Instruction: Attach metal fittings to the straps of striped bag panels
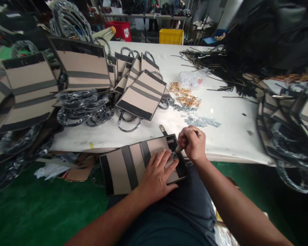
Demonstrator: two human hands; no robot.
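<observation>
A person seated at a white table [231, 140] works on a beige panel [115, 172] with black trim, which lies slantwise across the lap and against the table's near edge. The left hand [156, 176] rests palm down on the panel, fingers spread, their tips beside a small metal plate [174, 155] set in the dark band at the panel's right end. The right hand [192, 141] is curled into a fist around a small tool [179, 149], its pale tip angled down near the plate; the hand hides most of the tool. A dark strap [162, 129] with a gold-coloured end pokes out beyond the panel's far edge.

On the table, gold-coloured metal pieces [188, 99] lie heaped next to a clear plastic bag [192, 79], with flat grey strips [202, 121] scattered on the near side. Dark cords [220, 68] sprawl to the right. Similar panels [83, 63] crowd the left, among loops of plastic-wrapped handles [82, 106]. Behind the table are a yellow crate [171, 36] and a red bin [122, 31]; the floor [74, 212] is green.
</observation>
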